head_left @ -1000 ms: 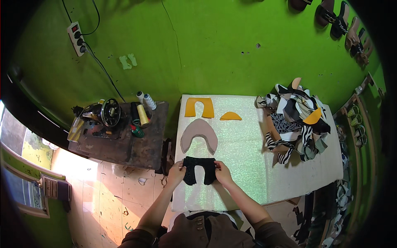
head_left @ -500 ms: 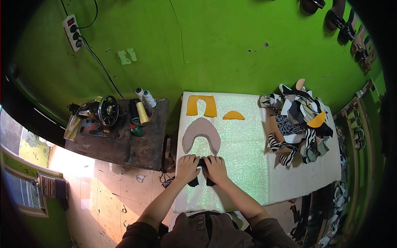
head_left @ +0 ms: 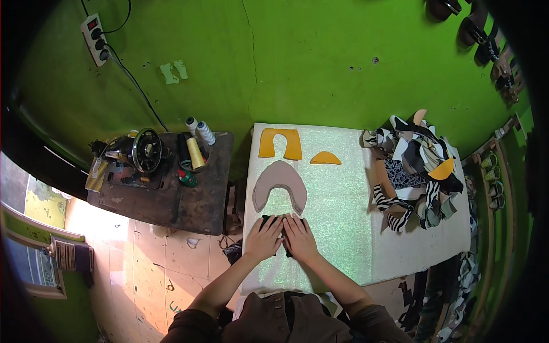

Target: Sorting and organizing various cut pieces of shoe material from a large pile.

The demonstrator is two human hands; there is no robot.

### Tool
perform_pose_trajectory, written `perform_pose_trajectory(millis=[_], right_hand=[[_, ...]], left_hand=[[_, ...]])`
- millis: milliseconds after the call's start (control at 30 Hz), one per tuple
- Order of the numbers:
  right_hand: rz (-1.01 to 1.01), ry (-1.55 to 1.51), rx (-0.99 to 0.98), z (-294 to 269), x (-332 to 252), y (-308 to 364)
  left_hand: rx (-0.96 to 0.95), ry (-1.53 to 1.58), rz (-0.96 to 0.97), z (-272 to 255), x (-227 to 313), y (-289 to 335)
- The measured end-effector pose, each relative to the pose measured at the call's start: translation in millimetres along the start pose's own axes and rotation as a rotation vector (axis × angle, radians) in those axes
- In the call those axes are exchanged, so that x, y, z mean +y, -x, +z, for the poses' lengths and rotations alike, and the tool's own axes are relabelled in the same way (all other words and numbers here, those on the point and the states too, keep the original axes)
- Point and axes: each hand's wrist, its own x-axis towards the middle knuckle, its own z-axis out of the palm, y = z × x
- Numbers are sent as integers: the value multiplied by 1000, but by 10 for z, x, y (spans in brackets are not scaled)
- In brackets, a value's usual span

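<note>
Under my hands on the shimmering pale table cover lies a black piece, mostly hidden; its edges show past my fingers. My left hand rests flat on its left part, fingers stretched forward. On its right part lies my right hand, also flat with straight fingers, the two hands' fingertips nearly meeting. Just beyond them is a stack of mauve-grey horseshoe-shaped pieces. Farther back lie a yellow piece with an arched cutout and a yellow half-moon piece.
At the table's right a box overflows with zebra-striped, black and white scraps. To the left stands a dark table with a black sewing machine and thread spools. Sandals hang on the green wall. Scraps litter the tiled floor.
My hands have gone from gripping the far edge of the black piece to lying flat on it, fingers straightened. The view has shifted slightly.
</note>
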Motion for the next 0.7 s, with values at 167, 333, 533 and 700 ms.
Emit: perform_pose_trajectory(millis=[167, 333, 533, 700], right_hand=[[44, -5, -61, 0, 8, 61], [71, 5, -74, -22, 24, 99], [153, -23, -85, -14, 40, 152], [209, -116, 33, -144, 17, 135]], left_hand=[[8, 0, -58, 118, -30, 136], [27, 29, -125, 128, -48, 224], [47, -30, -159, 134, 10, 217], [50, -27, -201, 38, 174, 204]])
